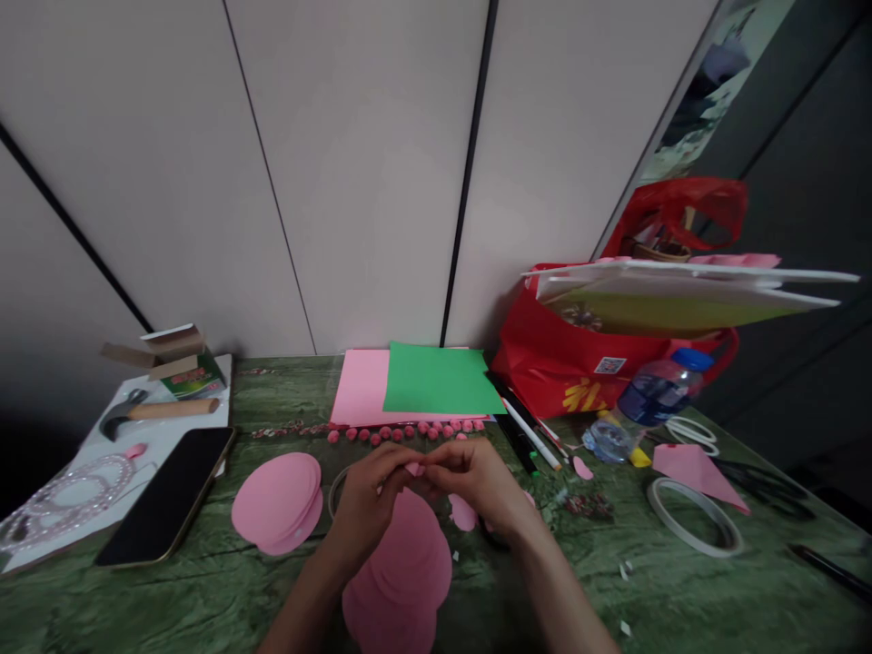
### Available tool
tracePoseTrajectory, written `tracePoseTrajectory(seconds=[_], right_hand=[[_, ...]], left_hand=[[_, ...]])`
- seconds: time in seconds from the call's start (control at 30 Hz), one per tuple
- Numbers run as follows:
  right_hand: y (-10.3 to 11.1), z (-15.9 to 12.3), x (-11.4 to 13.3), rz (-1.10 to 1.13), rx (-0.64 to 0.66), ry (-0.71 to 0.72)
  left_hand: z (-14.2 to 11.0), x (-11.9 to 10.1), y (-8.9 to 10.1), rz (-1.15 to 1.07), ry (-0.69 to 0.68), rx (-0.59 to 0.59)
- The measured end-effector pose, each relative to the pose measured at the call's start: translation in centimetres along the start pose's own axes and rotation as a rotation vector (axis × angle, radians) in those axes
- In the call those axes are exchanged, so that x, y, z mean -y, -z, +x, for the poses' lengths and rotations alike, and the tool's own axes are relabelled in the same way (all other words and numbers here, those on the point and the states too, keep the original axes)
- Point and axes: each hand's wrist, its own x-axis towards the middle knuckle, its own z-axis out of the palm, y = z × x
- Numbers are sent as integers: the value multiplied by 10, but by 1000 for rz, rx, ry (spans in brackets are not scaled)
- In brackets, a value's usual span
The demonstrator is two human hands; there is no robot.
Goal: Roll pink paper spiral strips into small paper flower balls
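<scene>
Both hands meet over the middle of the table, pinching one small piece of pink paper [414,469] between them. My left hand [371,481] has its fingertips closed on the piece's left side. From the right, my right hand [473,477] pinches the same piece; its exact shape is mostly hidden by the fingers. Beneath my wrists lies an overlapping pile of pink paper circles [401,572]. Another stack of pink circles [276,500] sits to the left. Just beyond my fingers runs a row of small pink rolled balls [385,434]. A pink paper scrap [463,513] lies beside my right hand.
Green paper [442,377] overlaps pink sheets [358,386] at the back. On the left are a phone [170,495], a hammer [170,409] and an opened box [187,363]. A red bag [545,354], water bottle [644,404], tape roll [695,518] and scissors [767,481] stand right.
</scene>
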Motion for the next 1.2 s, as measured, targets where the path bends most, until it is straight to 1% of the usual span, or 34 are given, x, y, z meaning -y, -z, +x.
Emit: tracePoseTrajectory(seconds=[0.1,0.2,0.3,0.37,0.47,0.53,0.57,0.63,0.67,0.7,0.73,0.77,0.83,0.9,0.97,1.1,1.2], right_hand=[[0,0,1,-7,4,4],[-1,0,2,4,-3,-4],[3,-1,4,-8,-53,-3],[10,-2,8,-51,-84,24],[25,-9,17,-121,-86,135],[34,-16,24,-155,-45,200],[37,-19,27,-189,4,197],[41,-23,30,-304,117,123],[41,-24,30,-367,150,85],[40,-25,30,-418,149,72],[37,-24,30,-458,120,93],[34,-23,29,-482,66,157],[25,-20,28,-514,-39,352],[15,-17,27,-552,-75,526],[8,-14,26,-581,-60,630],[4,-13,23,-602,-37,720],[5,-13,23,-607,-27,703]], left_hand=[[-1,-2,0,-26,19,-5],[0,-5,0,-92,79,-26],[1,-6,0,-204,187,-83],[1,-4,0,-318,271,-109],[1,1,1,-522,390,-147],[0,2,1,-640,452,-182],[0,1,2,-691,476,-192],[1,-2,2,-778,506,-188],[1,-4,3,-816,517,-177],[1,-7,3,-850,528,-164],[2,-9,4,-882,541,-148],[2,-11,4,-915,557,-132],[2,-15,4,-967,579,-102],[2,-16,4,-995,585,-75],[2,-16,3,-1008,583,-51],[2,-15,1,-1022,574,-1],[1,-17,1,-1007,562,14]])
